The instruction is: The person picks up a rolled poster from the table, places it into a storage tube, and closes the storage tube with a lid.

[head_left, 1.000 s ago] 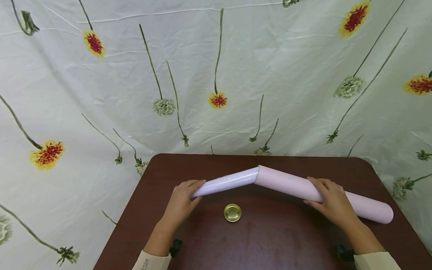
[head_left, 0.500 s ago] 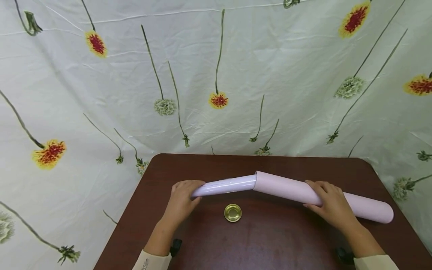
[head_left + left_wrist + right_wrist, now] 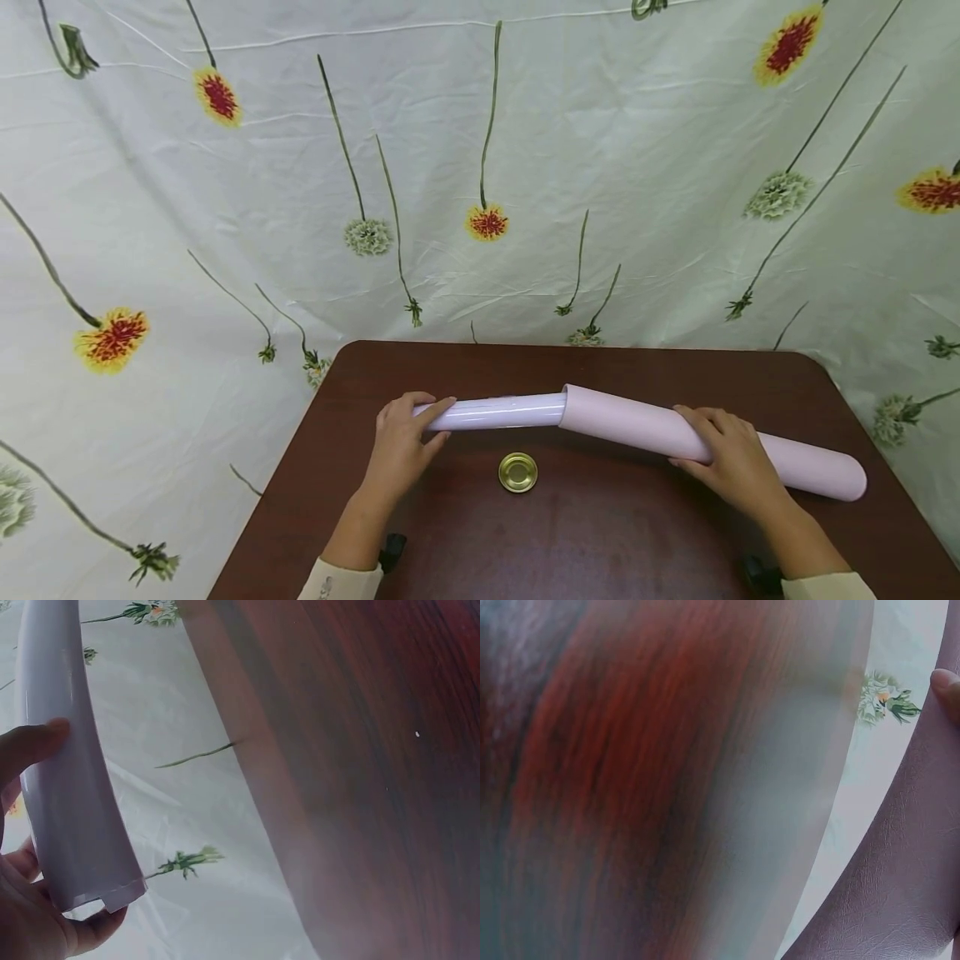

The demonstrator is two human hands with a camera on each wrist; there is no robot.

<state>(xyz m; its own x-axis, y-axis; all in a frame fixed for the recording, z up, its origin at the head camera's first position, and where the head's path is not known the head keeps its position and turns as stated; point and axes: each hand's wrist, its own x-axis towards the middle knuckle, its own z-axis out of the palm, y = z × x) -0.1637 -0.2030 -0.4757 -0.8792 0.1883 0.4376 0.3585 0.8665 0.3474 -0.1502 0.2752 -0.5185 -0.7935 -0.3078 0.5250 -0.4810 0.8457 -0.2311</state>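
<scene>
A pale pink tube (image 3: 618, 422) slants across the table's right half, its left mouth raised. Out of that mouth sticks a glossy white rolled sheet (image 3: 502, 412), whose right part is hidden inside. My left hand (image 3: 401, 437) grips the roll near its outer end, thumb in front and fingers behind. In the left wrist view the sheet's layered end edge (image 3: 105, 896) shows beside the fingers. My right hand (image 3: 735, 458) grips the middle of the tube from above. Only a fingertip (image 3: 945, 679) on the tube's textured surface appears in the right wrist view.
A round gold lid (image 3: 517, 472) lies on the dark brown table (image 3: 585, 533), in front of the roll. Behind the table hangs a white flower-print cloth (image 3: 420, 167). The table's rounded back edge runs just beyond the tube.
The tube's mouth and the roll's inner end have come down and shifted slightly left, so the roll lies flatter. My left fingers have shifted at its outer end.
</scene>
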